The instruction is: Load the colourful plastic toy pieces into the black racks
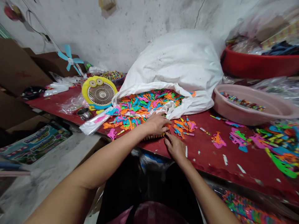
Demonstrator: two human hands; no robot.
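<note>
My left hand (157, 123) lies at the table's front edge with its fingers bent down over small bright plastic pieces; what is in them is hidden. Close on its right, my right hand (176, 147) has its fingertips drawn together at the end of a low yellowish row of small parts (153, 137). Whatever it pinches is too small to make out. Just behind the hands, a big white sack (177, 65) lies with its mouth open, spilling flat plastic pieces (149, 101) in orange, blue, pink and green. A small pile of orange pieces (183, 126) sits right of my left hand.
A pink basin (254, 115) with small striped sticks stands right, before a red tub (259, 65). More plastic pieces (285, 146) heap at the far right. A yellow fan (101, 93), a metal cup (84, 114) and clear plastic bags (94, 123) stand left.
</note>
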